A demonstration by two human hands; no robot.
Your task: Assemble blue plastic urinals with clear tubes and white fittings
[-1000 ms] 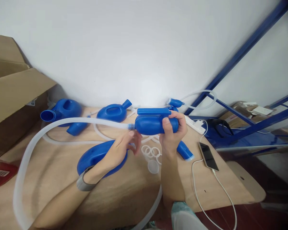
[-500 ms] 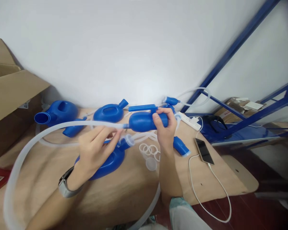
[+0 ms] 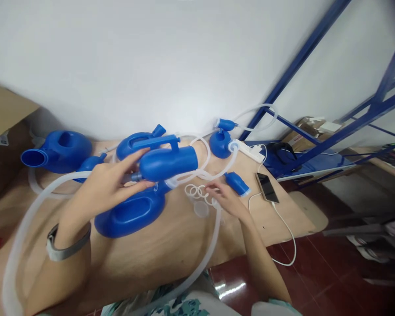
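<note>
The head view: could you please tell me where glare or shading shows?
In the head view, white glare on the red floor; in the head view, a softer glow on the white wall; in the head view, the top right corner darkens.

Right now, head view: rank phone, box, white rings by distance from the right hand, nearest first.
1. White rings: at the right hand fingertips, to their left; contact unclear.
2. Phone: on the table, right of the hand.
3. Box: far left edge.
</note>
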